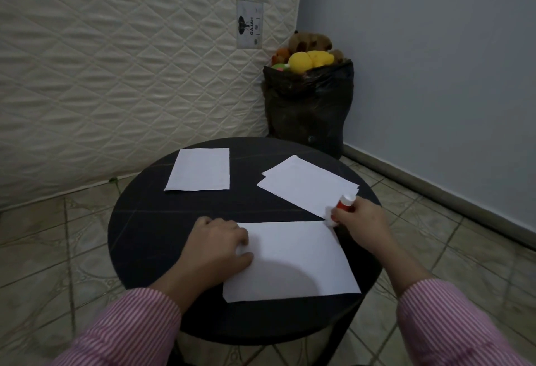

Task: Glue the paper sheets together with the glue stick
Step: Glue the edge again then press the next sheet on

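Note:
A white paper sheet (pixel 293 261) lies at the near side of the round black table (pixel 150 220). My left hand (pixel 216 245) presses down on its left edge, fingers curled. At the sheet's far right corner my right hand (pixel 358 222) grips a red and white glue stick (pixel 345 203), tilted, its lower end touching the paper. A small stack of white sheets (pixel 309 185) lies at the right, just behind the glue stick. Another white sheet (pixel 200 170) rests at the far left of the table.
A quilted mattress (pixel 116 75) leans upright behind the table. A black bag (pixel 309 110) full of plush toys stands in the corner by the blue wall (pixel 435 61). Tiled floor (pixel 52 249) surrounds the table.

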